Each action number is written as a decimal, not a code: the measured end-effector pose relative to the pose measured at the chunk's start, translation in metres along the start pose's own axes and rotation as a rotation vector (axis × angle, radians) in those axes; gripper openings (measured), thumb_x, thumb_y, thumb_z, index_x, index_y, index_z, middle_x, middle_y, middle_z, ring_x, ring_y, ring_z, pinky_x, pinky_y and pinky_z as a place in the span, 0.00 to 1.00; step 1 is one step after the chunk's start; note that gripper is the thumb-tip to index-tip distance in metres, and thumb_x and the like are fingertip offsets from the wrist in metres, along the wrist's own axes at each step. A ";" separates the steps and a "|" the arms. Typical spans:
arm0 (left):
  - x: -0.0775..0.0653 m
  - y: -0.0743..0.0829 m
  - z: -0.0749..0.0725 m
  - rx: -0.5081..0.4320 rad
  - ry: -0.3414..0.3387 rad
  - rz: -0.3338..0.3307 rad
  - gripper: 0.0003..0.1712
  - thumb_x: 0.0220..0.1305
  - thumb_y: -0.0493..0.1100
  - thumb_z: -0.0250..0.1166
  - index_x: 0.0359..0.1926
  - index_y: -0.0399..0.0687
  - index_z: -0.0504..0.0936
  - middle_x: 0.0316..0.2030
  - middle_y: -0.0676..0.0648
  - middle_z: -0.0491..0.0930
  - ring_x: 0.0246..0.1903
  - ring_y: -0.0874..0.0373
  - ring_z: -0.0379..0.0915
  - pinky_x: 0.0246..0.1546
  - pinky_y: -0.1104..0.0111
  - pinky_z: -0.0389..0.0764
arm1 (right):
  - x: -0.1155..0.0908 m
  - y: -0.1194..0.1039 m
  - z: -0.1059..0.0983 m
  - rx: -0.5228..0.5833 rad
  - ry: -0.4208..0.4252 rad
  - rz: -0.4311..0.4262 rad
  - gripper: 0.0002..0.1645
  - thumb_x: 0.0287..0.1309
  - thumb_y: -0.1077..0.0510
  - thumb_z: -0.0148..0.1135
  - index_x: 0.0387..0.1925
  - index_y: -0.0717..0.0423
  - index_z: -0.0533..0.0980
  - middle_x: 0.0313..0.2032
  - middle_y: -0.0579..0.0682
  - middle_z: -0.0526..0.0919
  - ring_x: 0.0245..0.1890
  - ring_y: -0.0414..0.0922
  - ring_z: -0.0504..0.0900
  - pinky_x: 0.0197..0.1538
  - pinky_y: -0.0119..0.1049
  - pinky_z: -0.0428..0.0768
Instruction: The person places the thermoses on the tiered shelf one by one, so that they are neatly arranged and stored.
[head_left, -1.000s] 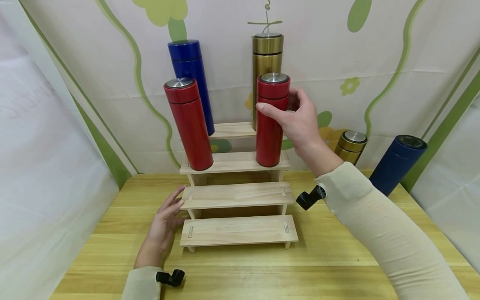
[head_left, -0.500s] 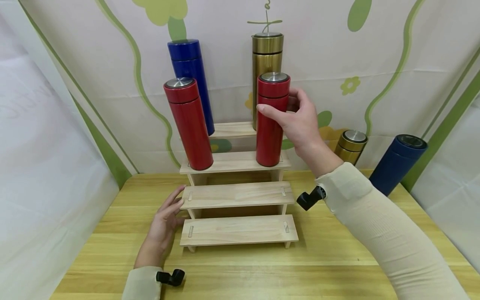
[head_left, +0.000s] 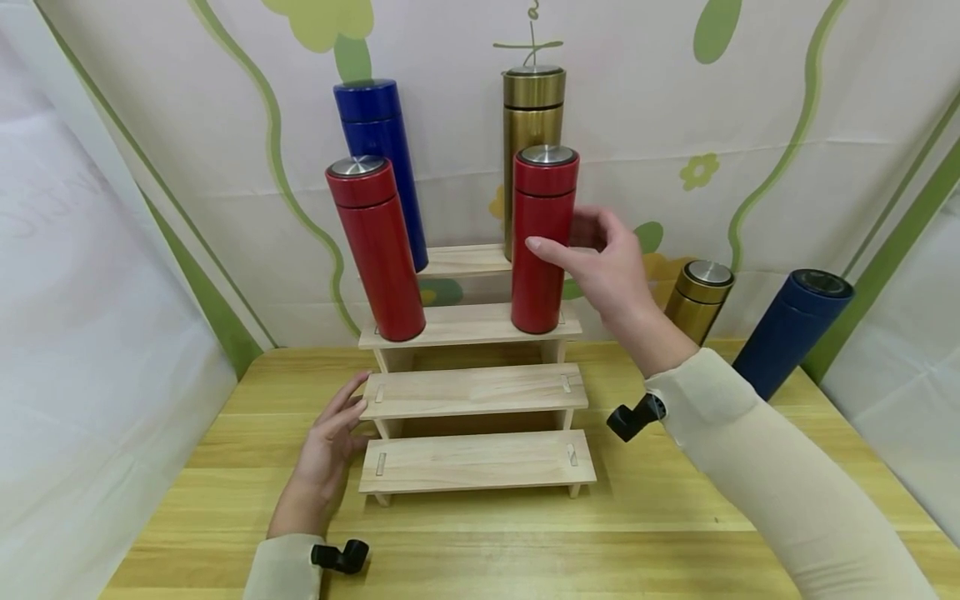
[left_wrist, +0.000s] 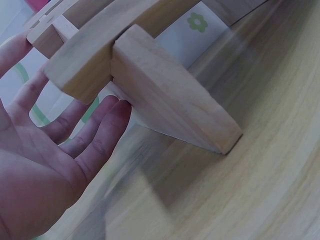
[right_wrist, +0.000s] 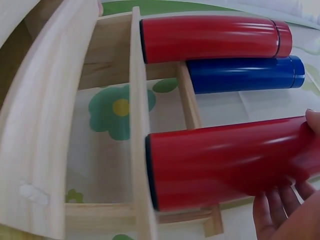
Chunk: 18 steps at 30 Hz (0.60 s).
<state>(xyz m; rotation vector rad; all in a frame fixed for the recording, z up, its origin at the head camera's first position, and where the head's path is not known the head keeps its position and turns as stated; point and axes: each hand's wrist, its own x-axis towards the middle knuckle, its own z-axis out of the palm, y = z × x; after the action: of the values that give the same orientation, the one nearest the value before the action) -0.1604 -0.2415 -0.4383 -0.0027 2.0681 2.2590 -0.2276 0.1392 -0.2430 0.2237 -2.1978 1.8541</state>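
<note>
A stepped wooden rack (head_left: pixel 472 463) with several tiers stands on the table. On its third tier from the front are two red thermos flasks, a left one (head_left: pixel 381 250) and a right one (head_left: pixel 538 275). My right hand (head_left: pixel 611 267) is curled about the right flask, thumb on its front and fingers partly hidden behind; the right wrist view shows thumb and fingers (right_wrist: pixel 277 210) on opposite sides of it. A blue flask (head_left: pixel 386 142) and a gold flask (head_left: pixel 532 125) stand on the top tier. My left hand (head_left: pixel 326 450) touches the rack's left side with fairly straight fingers.
On the table at the right, behind my right forearm, stand another gold flask (head_left: pixel 699 304) and a dark blue flask (head_left: pixel 795 325). A patterned cloth backdrop (head_left: pixel 637 108) rises close behind the rack, with white cloth at both sides.
My right hand has slid down and slightly right along the right red flask, which stays in place. My left hand has not moved.
</note>
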 end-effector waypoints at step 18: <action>0.001 -0.002 0.000 -0.033 0.002 -0.005 0.32 0.83 0.48 0.55 0.83 0.58 0.64 0.61 0.56 0.77 0.62 0.59 0.75 0.60 0.54 0.77 | -0.035 0.040 -0.024 0.118 0.049 0.025 0.32 0.63 0.50 0.79 0.64 0.55 0.78 0.53 0.46 0.84 0.55 0.42 0.81 0.57 0.23 0.80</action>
<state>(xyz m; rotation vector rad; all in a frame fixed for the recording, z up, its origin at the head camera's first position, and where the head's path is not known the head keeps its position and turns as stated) -0.1611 -0.2417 -0.4398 -0.0119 2.0293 2.2913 -0.2029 0.1684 -0.2876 0.1717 -2.0715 1.9836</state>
